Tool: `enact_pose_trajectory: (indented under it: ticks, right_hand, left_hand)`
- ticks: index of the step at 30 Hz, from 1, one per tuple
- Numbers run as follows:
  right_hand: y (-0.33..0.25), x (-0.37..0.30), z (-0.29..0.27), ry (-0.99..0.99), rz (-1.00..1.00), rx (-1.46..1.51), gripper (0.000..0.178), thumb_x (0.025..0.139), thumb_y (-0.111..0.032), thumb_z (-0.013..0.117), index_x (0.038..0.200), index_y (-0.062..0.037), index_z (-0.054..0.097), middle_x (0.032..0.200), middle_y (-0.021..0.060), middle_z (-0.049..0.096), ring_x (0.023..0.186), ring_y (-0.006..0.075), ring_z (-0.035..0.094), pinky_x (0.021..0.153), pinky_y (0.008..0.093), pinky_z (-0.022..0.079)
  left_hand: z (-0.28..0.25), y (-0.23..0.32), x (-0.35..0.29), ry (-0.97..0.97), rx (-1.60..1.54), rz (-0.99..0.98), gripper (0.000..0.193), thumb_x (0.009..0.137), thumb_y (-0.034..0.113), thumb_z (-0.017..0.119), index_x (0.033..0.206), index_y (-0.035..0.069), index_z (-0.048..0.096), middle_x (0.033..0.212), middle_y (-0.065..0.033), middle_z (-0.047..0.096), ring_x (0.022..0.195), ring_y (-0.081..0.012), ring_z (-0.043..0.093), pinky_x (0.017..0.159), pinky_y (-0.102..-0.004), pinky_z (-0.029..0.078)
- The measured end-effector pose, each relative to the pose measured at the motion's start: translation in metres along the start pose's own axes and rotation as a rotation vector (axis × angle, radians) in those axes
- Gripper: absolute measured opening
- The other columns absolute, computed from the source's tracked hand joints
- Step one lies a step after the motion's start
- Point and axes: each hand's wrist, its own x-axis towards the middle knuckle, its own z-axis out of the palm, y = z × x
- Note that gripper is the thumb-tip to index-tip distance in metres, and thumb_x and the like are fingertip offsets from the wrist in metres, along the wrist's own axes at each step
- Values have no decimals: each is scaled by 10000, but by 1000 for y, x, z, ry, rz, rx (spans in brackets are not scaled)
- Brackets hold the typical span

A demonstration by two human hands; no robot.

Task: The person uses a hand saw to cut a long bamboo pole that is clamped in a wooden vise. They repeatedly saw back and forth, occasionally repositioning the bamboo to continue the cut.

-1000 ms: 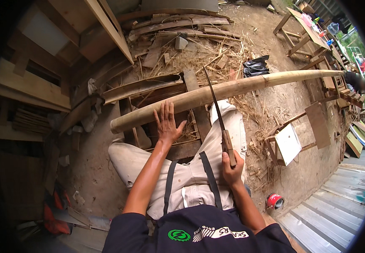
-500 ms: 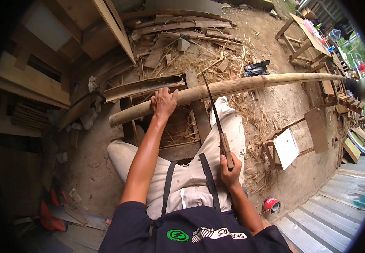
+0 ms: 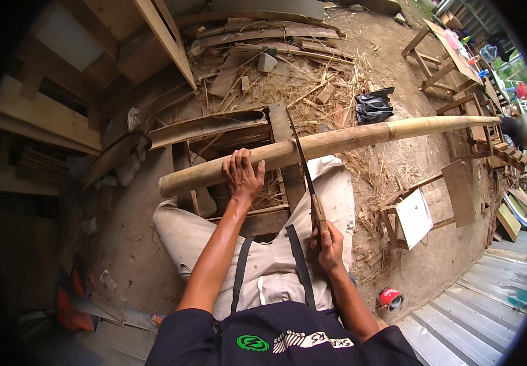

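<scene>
A long bamboo pole lies crosswise in front of me over a low wooden frame. My left hand grips it from above near its left end, fingers over the curved top. In my right hand is the wooden handle of a handsaw. Its thin dark blade points away from me and crosses the pole just right of the frame's upright board, appearing to touch it. Part of the handle is covered by my fingers. Behind the pole, a split bamboo half rests on the frame.
Wood scraps and straw-like shavings lie beyond the frame. A black plastic bag is past the pole. To the right are a white board, a red can and corrugated metal sheets. A wooden table stands far right.
The pole has shifted toward me. My left hand has moved nearer and slightly right with it. The saw's handle has moved a little forward and left.
</scene>
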Motion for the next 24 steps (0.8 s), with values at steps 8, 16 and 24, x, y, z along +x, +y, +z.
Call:
enact_pose_trajectory:
  ticks: [8, 16, 24]
  right_hand:
    - [-30, 31, 12, -38, 163, 16, 392, 1024, -381, 490, 805, -56, 515, 641, -33, 475, 561, 47, 431, 501, 216, 341]
    - [-23, 28, 8, 14, 197, 54, 428, 1021, -406, 465, 795, -54, 555, 548, -54, 425, 464, 37, 370, 435, 227, 280]
    - [-28, -27, -3, 27, 75, 0, 408, 942, -393, 516, 705, -63, 481, 572, -21, 428, 437, 51, 359, 394, 230, 256]
  left_hand:
    - [5, -8, 56, -422, 20, -253, 524, 971, 462, 463, 879, 6, 706, 986, -198, 650, 1017, -370, 583, 874, -501, 401]
    - [8, -1, 32, -230, 17, -223, 415, 908, 408, 532, 719, 46, 607, 758, -175, 670, 795, -376, 638, 787, -468, 413]
    - [6, 12, 10, -52, 4, -235, 299, 898, 281, 553, 675, 82, 568, 704, -90, 660, 698, -297, 618, 726, -419, 406]
